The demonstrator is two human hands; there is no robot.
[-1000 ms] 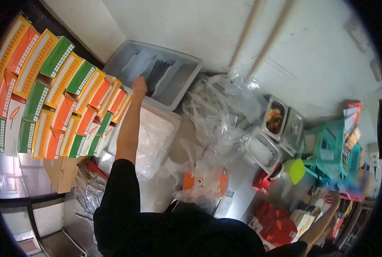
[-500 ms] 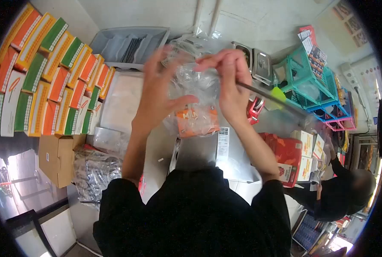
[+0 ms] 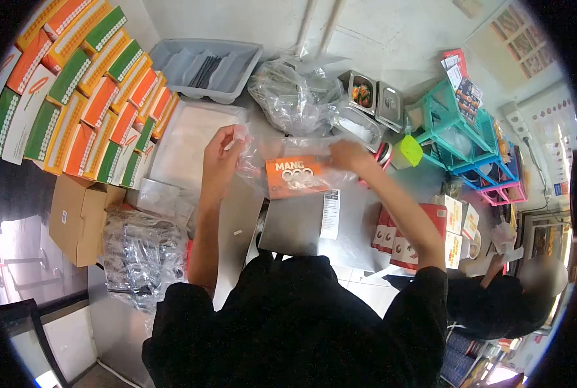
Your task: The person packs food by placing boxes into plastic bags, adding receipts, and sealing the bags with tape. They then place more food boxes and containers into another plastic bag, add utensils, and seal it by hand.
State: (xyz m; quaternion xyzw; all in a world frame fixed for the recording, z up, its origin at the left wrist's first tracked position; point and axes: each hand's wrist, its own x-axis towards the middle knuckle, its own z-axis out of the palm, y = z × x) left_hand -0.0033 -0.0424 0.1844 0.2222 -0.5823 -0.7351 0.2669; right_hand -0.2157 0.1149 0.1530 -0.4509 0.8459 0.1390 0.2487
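An orange box (image 3: pixel 294 185) with white lettering lies in or under a clear plastic bag (image 3: pixel 255 169) at the front of the metal counter. My left hand (image 3: pixel 221 160) pinches the bag's left edge, its fingers curled. On the other side, my right hand (image 3: pixel 352 157) is closed on the bag's right end, right of the box; its fingertips are partly hidden. A printed paper slip (image 3: pixel 330 213) rests on the counter just below the box.
Stacked coloured boxes (image 3: pixel 88 97) stand at left, above a cardboard carton (image 3: pixel 81 220). Behind are a grey cutlery tray (image 3: pixel 236 71), bundled clear bags (image 3: pixel 291 94) and metal food pans (image 3: pixel 361 94). Teal baskets (image 3: pixel 447 123) and red boxes (image 3: pixel 405 239) sit at right, near another person (image 3: pixel 495 301).
My hands have come down and spread apart, drawing the clear bag out sideways over the orange box. A dark rod-like shape by my right hand no longer shows. The other person has shifted.
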